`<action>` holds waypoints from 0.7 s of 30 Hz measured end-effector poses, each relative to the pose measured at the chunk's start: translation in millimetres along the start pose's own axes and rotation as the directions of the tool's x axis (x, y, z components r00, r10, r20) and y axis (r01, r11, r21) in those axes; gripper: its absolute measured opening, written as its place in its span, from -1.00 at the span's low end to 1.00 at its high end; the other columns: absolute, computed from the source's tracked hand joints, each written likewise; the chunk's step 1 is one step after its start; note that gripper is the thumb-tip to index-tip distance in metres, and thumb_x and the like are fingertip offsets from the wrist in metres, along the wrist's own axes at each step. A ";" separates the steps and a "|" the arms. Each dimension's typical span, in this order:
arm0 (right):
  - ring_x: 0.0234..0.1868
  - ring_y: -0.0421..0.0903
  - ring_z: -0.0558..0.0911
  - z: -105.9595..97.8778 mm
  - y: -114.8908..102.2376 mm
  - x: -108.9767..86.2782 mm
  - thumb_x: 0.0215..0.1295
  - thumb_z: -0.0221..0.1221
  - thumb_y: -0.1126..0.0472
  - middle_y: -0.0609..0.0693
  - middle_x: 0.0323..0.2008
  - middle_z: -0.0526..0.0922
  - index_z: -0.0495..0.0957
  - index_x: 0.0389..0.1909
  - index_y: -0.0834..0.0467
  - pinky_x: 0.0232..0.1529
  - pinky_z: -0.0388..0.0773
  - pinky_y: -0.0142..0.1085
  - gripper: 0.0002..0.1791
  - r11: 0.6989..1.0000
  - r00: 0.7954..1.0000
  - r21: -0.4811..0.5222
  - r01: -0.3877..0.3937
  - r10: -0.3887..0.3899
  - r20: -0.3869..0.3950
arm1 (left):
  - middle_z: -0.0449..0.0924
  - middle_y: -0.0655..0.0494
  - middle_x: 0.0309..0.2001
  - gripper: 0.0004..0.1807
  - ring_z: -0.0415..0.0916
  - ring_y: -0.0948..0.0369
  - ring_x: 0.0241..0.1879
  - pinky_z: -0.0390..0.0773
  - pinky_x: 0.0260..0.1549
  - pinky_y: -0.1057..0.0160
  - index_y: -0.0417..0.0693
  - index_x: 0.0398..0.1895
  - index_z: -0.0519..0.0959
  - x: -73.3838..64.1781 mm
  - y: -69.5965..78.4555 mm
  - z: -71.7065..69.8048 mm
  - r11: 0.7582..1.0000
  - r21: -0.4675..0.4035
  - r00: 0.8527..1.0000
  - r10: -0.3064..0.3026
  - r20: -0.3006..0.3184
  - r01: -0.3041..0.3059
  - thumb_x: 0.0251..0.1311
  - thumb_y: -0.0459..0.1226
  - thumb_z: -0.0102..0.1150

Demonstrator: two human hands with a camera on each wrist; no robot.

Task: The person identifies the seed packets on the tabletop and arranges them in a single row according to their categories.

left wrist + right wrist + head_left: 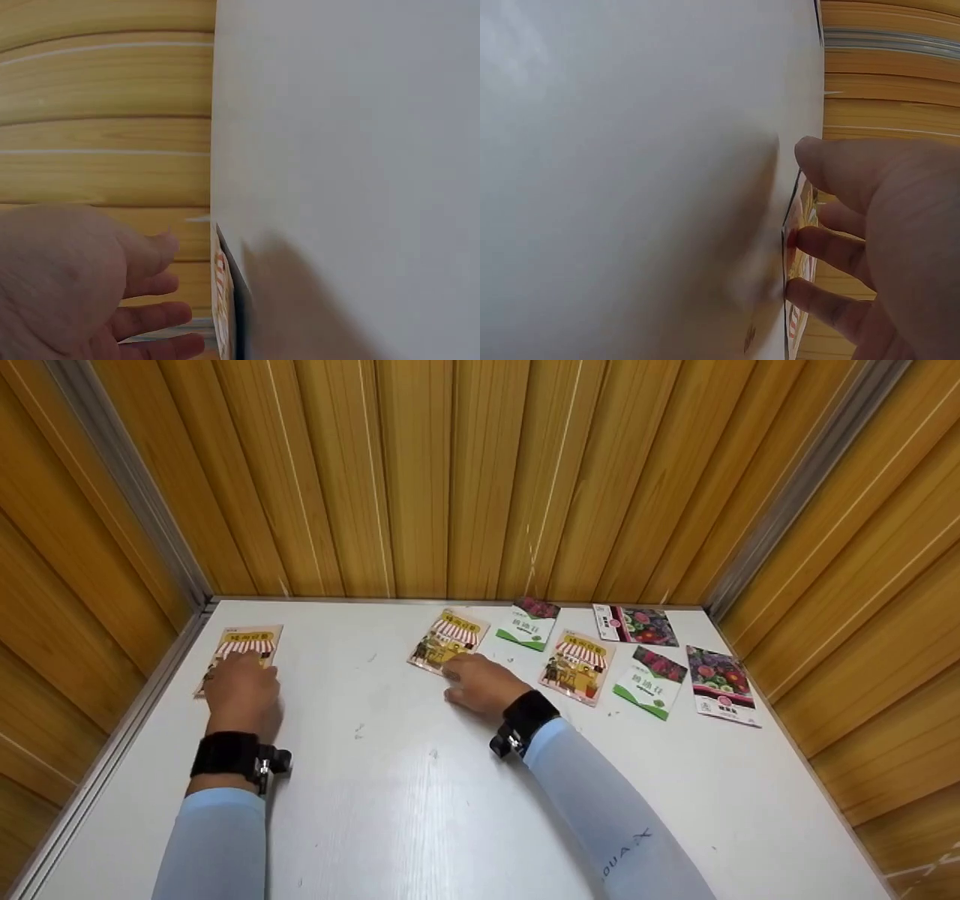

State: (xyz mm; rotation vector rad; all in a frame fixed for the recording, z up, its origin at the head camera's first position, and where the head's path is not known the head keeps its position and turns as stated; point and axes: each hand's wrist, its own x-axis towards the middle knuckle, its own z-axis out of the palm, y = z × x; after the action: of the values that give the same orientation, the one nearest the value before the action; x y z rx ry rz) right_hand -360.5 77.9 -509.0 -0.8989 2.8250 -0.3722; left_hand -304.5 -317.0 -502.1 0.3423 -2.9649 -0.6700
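At the table's left, my left hand [241,690] hovers over a paper packet [251,643] printed with a striped awning. The left wrist view shows its fingers [154,319] relaxed and spread, apart from the packet's raised edge [223,289]. My right hand [484,686] reaches to the near right corner of a matching awning packet [450,636] at the table's centre back. In the right wrist view its fingertips [799,289] rest on that packet's face, while the thumb [817,161] stays outside the edge. Part of each packet is hidden by the hand.
Right of my right hand lie another awning packet [576,666], two green-and-white flower packets [529,622] [651,681], and two packets with mixed blooms [636,625] [724,684]. Wood-patterned walls [420,472] rise around the white table [375,825].
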 end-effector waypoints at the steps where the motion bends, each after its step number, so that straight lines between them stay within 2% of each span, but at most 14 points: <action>1: 0.27 -0.08 0.41 -0.4 1.2 -2.6 0.28 0.13 -0.09 -0.12 0.21 0.46 0.40 0.25 -0.04 0.31 0.35 -0.14 -0.47 1.000 1.000 0.014 -0.001 0.001 -0.005 | 0.38 -0.39 0.07 -0.47 0.31 -0.34 0.05 0.32 -0.08 -0.34 -0.36 0.20 0.38 -0.6 6.9 1.5 1.000 -0.013 1.000 0.012 -0.010 -0.013 0.35 -0.11 -0.09; 4: 0.00 -0.15 0.51 -0.4 3.8 -9.6 0.27 0.14 -0.05 -0.15 -0.08 0.54 0.51 -0.05 -0.02 0.06 0.48 -0.20 -0.70 0.999 1.000 0.039 0.020 -0.019 -0.015 | 0.39 -0.36 0.13 -0.49 0.30 -0.31 0.12 0.34 0.01 -0.30 -0.29 0.18 0.43 -2.7 30.1 8.0 0.998 -0.039 0.998 0.057 -0.003 -0.057 0.36 -0.08 -0.09; 6: -0.16 -0.17 0.49 0.4 5.3 -13.7 0.27 0.14 -0.04 -0.16 -0.24 0.50 0.49 -0.24 -0.02 -0.11 0.47 -0.23 -0.80 0.998 0.999 0.049 0.037 -0.036 -0.023 | 0.42 -0.31 0.13 -0.49 0.35 -0.26 0.13 0.39 0.04 -0.24 -0.27 0.15 0.46 -4.3 47.4 14.5 0.994 -0.074 0.996 0.085 0.023 -0.084 0.36 -0.05 -0.08; 8: -0.26 -0.17 0.46 1.1 6.5 -18.0 0.28 0.15 -0.03 -0.16 -0.33 0.46 0.45 -0.35 -0.02 -0.22 0.43 -0.25 -0.83 0.997 0.998 0.063 0.051 -0.049 -0.032 | 0.48 -0.24 0.09 -0.49 0.42 -0.18 0.10 0.46 0.01 -0.16 -0.23 0.14 0.47 -6.8 66.7 22.7 0.985 -0.148 0.992 0.106 0.068 -0.095 0.34 -0.01 -0.04; 10: -0.26 -0.20 0.48 1.4 7.7 -22.5 0.29 0.14 -0.02 -0.20 -0.32 0.49 0.47 -0.36 -0.05 -0.21 0.44 -0.28 -0.85 0.996 0.998 0.075 0.057 -0.055 -0.038 | 0.53 -0.15 0.03 -0.49 0.48 -0.08 0.04 0.50 -0.03 -0.07 -0.18 0.14 0.48 -11.2 87.5 31.9 0.970 -0.220 0.984 0.135 0.116 -0.107 0.33 0.01 -0.01; 13: -0.16 -0.24 0.54 0.4 9.0 -30.1 0.30 0.13 -0.02 -0.24 -0.21 0.57 0.57 -0.22 -0.07 -0.07 0.51 -0.28 -0.85 0.993 0.998 0.111 0.049 -0.046 -0.035 | 0.56 -0.02 -0.01 -0.51 0.51 0.02 0.00 0.53 -0.06 0.03 -0.09 0.14 0.50 -19.0 119.2 45.5 0.952 -0.274 0.966 0.188 0.179 -0.135 0.29 0.02 0.06; 17: -0.04 -0.26 0.55 -1.9 11.1 -38.9 0.31 0.14 -0.02 -0.24 -0.10 0.61 0.60 -0.06 -0.06 0.07 0.52 -0.26 -0.75 0.985 0.999 0.170 0.037 -0.034 -0.021 | 0.57 0.02 0.02 -0.54 0.50 0.05 0.08 0.51 0.03 0.02 -0.05 0.12 0.53 -29.7 155.1 61.1 0.945 -0.237 0.941 0.274 0.197 -0.226 0.23 -0.02 0.16; 21: -0.10 -0.27 0.56 -2.2 14.6 -44.4 0.32 0.13 0.00 -0.27 -0.17 0.61 0.63 -0.18 -0.08 -0.02 0.52 -0.28 -0.83 0.973 0.999 0.226 0.048 -0.045 -0.015 | 0.53 0.03 0.09 -0.54 0.46 0.06 0.16 0.49 0.10 0.03 -0.02 0.13 0.53 -38.8 179.7 74.4 0.939 -0.173 0.923 0.329 0.201 -0.297 0.18 -0.08 0.23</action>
State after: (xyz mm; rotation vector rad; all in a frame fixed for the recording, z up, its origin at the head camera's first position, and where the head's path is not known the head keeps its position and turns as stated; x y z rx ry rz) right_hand -333.1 115.8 -507.8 -0.9169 2.7023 -0.6902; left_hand -312.1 -119.1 -492.5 -0.2352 -3.0516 -0.9203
